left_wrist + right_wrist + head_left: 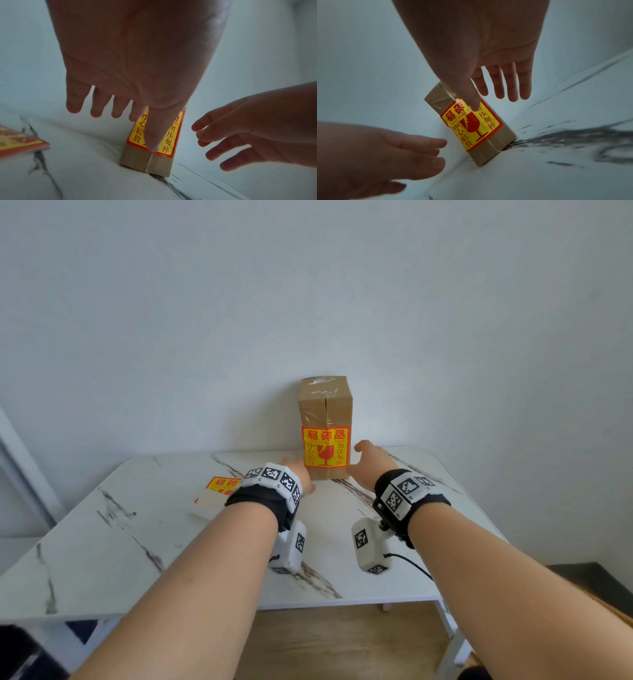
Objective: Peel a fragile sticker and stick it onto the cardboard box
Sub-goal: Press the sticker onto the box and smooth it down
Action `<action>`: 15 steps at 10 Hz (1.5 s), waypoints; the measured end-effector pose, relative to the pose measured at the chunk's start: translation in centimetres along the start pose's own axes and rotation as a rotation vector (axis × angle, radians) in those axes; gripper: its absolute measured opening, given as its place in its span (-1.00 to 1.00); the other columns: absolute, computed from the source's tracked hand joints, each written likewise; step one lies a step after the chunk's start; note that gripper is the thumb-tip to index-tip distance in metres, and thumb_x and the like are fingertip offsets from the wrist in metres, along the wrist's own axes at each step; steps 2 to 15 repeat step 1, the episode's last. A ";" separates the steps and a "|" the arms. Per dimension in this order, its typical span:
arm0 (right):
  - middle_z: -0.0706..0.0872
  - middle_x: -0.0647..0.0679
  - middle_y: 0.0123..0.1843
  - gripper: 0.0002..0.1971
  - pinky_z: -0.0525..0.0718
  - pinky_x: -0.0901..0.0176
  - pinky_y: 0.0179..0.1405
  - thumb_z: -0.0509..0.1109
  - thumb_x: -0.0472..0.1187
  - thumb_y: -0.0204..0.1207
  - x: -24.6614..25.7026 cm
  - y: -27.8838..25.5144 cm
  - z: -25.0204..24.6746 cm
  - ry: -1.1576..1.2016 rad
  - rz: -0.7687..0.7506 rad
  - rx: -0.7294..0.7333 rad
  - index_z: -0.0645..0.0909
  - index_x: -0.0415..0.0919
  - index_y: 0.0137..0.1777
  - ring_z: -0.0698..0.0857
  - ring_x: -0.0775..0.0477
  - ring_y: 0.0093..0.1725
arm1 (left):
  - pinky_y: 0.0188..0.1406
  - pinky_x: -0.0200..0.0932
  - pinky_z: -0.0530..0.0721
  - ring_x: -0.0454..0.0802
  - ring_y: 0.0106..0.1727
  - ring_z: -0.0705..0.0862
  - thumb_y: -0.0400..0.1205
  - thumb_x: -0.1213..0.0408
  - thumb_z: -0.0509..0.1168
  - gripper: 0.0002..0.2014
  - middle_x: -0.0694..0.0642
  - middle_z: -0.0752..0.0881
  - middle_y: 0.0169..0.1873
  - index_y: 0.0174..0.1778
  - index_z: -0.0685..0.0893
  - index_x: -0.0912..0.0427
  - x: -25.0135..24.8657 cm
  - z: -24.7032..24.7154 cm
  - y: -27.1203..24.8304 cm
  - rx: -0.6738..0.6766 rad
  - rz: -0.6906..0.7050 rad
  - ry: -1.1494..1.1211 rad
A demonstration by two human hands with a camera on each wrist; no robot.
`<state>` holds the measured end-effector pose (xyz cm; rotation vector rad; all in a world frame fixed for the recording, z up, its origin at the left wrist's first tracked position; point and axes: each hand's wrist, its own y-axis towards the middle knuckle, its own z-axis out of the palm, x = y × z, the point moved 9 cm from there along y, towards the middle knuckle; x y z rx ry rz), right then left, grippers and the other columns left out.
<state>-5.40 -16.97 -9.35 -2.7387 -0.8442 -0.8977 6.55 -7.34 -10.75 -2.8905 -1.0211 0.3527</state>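
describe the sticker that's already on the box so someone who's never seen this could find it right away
On the white marble-patterned table, a tall cardboard box stands against the wall, between the open left hand and right hand. The stuck sticker covers its lower front. Unlike the sticker sheets lying flat at left, it is upright, showing a red broken goblet.

From my head camera the room is evenly bright, with soft daylight and faint shadows. Both wrist views are dimmer and bluish: my left hand (137,56) and right hand (481,40) loom dark, backlit, slightly blurred, with straight lines bowing at the edges.
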 end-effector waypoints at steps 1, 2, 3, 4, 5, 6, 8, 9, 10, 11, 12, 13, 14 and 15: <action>0.50 -0.22 0.39 -0.51 0.59 -0.07 0.22 0.26 -0.20 0.56 1.5 -1.4 -1.3 -0.139 -0.099 -0.072 0.32 -0.15 0.49 0.56 -0.28 0.35 | 0.47 0.00 0.42 0.22 0.55 0.45 0.73 0.19 0.16 -0.47 0.29 0.40 0.57 0.60 0.31 0.30 -0.6 -1.8 -2.2 -0.040 0.031 0.021; 0.50 -0.22 0.39 -0.51 0.59 -0.07 0.22 0.26 -0.20 0.56 1.5 -1.4 -1.3 -0.139 -0.099 -0.072 0.32 -0.15 0.49 0.56 -0.28 0.35 | 0.47 0.00 0.42 0.22 0.55 0.45 0.73 0.19 0.16 -0.47 0.29 0.40 0.57 0.60 0.31 0.30 -0.6 -1.8 -2.2 -0.040 0.031 0.021; 0.50 -0.22 0.39 -0.51 0.59 -0.07 0.22 0.26 -0.20 0.56 1.5 -1.4 -1.3 -0.139 -0.099 -0.072 0.32 -0.15 0.49 0.56 -0.28 0.35 | 0.47 0.00 0.42 0.22 0.55 0.45 0.73 0.19 0.16 -0.47 0.29 0.40 0.57 0.60 0.31 0.30 -0.6 -1.8 -2.2 -0.040 0.031 0.021; 0.50 -0.22 0.39 -0.51 0.59 -0.07 0.22 0.26 -0.20 0.56 1.5 -1.4 -1.3 -0.139 -0.099 -0.072 0.32 -0.15 0.49 0.56 -0.28 0.35 | 0.47 0.00 0.42 0.22 0.55 0.45 0.73 0.19 0.16 -0.47 0.29 0.40 0.57 0.60 0.31 0.30 -0.6 -1.8 -2.2 -0.040 0.031 0.021; 0.50 -0.22 0.39 -0.51 0.59 -0.07 0.22 0.26 -0.20 0.56 1.5 -1.4 -1.3 -0.139 -0.099 -0.072 0.32 -0.15 0.49 0.56 -0.28 0.35 | 0.47 0.00 0.42 0.22 0.55 0.45 0.73 0.19 0.16 -0.47 0.29 0.40 0.57 0.60 0.31 0.30 -0.6 -1.8 -2.2 -0.040 0.031 0.021; 0.50 -0.22 0.39 -0.51 0.59 -0.07 0.22 0.26 -0.20 0.56 1.5 -1.4 -1.3 -0.139 -0.099 -0.072 0.32 -0.15 0.49 0.56 -0.28 0.35 | 0.47 0.00 0.42 0.22 0.55 0.45 0.73 0.19 0.16 -0.47 0.29 0.40 0.57 0.60 0.31 0.30 -0.6 -1.8 -2.2 -0.040 0.031 0.021; 0.50 -0.22 0.39 -0.51 0.59 -0.07 0.22 0.26 -0.20 0.56 1.5 -1.4 -1.3 -0.139 -0.099 -0.072 0.32 -0.15 0.49 0.56 -0.28 0.35 | 0.47 0.00 0.42 0.22 0.55 0.45 0.73 0.19 0.16 -0.47 0.29 0.40 0.57 0.60 0.31 0.30 -0.6 -1.8 -2.2 -0.040 0.031 0.021; 0.50 -0.22 0.39 -0.51 0.59 -0.07 0.22 0.26 -0.20 0.56 1.5 -1.4 -1.3 -0.139 -0.099 -0.072 0.32 -0.15 0.49 0.56 -0.28 0.35 | 0.47 0.00 0.42 0.22 0.55 0.45 0.73 0.19 0.16 -0.47 0.29 0.40 0.57 0.60 0.31 0.30 -0.6 -1.8 -2.2 -0.040 0.031 0.021; 0.50 -0.22 0.39 -0.51 0.59 -0.07 0.22 0.26 -0.20 0.56 1.5 -1.4 -1.3 -0.139 -0.099 -0.072 0.32 -0.15 0.49 0.56 -0.28 0.35 | 0.47 0.00 0.42 0.22 0.55 0.45 0.73 0.19 0.16 -0.47 0.29 0.40 0.57 0.60 0.31 0.30 -0.6 -1.8 -2.2 -0.040 0.031 0.021; 0.50 -0.22 0.39 -0.51 0.59 -0.07 0.22 0.26 -0.20 0.56 1.5 -1.4 -1.3 -0.139 -0.099 -0.072 0.32 -0.15 0.49 0.56 -0.28 0.35 | 0.47 0.00 0.42 0.22 0.55 0.45 0.73 0.19 0.16 -0.47 0.29 0.40 0.57 0.60 0.31 0.30 -0.6 -1.8 -2.2 -0.040 0.031 0.021; 0.50 -0.22 0.39 -0.51 0.59 -0.07 0.22 0.26 -0.20 0.56 1.5 -1.4 -1.3 -0.139 -0.099 -0.072 0.32 -0.15 0.49 0.56 -0.28 0.35 | 0.47 0.00 0.42 0.22 0.55 0.45 0.73 0.19 0.16 -0.47 0.29 0.40 0.57 0.60 0.31 0.30 -0.6 -1.8 -2.2 -0.040 0.031 0.021; 0.50 -0.22 0.39 -0.51 0.59 -0.07 0.22 0.26 -0.20 0.56 1.5 -1.4 -1.3 -0.139 -0.099 -0.072 0.32 -0.15 0.49 0.56 -0.28 0.35 | 0.47 0.00 0.42 0.22 0.55 0.45 0.73 0.19 0.16 -0.47 0.29 0.40 0.57 0.60 0.31 0.30 -0.6 -1.8 -2.2 -0.040 0.031 0.021; 0.50 -0.22 0.39 -0.51 0.59 -0.07 0.22 0.26 -0.20 0.56 1.5 -1.4 -1.3 -0.139 -0.099 -0.072 0.32 -0.15 0.49 0.56 -0.28 0.35 | 0.47 0.00 0.42 0.22 0.55 0.45 0.73 0.19 0.16 -0.47 0.29 0.40 0.57 0.60 0.31 0.30 -0.6 -1.8 -2.2 -0.040 0.031 0.021; 0.50 -0.22 0.39 -0.51 0.59 -0.07 0.22 0.26 -0.20 0.56 1.5 -1.4 -1.3 -0.139 -0.099 -0.072 0.32 -0.15 0.49 0.56 -0.28 0.35 | 0.47 0.00 0.42 0.22 0.55 0.45 0.73 0.19 0.16 -0.47 0.29 0.40 0.57 0.60 0.31 0.30 -0.6 -1.8 -2.2 -0.040 0.031 0.021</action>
